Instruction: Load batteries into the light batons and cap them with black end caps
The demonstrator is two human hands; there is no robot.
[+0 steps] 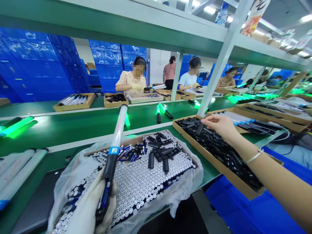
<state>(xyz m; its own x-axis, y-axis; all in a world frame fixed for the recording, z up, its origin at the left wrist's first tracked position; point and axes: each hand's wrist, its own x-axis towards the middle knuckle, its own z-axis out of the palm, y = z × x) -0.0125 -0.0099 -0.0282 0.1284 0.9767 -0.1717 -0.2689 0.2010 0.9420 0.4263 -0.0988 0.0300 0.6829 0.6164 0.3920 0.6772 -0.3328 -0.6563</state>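
My left hand (97, 198), in a white glove, is wrapped round the black handle of a light stick (114, 152). The stick has a clear tube and a blue label reading 2; blue batteries show in its open handle. Below it lies a plastic-lined box of upright batteries (138, 185), with loose black covers (161, 152) on top. My bare right hand (218, 125) pinches a black cover (200, 128) over a cardboard box (241, 185) full of similar black parts.
Several clear tubes (21, 169) lie at the left by a dark flat case (39, 201). A green conveyor (58, 126) carries glowing sticks. A slanted white post (219, 65) rises behind the right box. Across the belt, people work at boxes.
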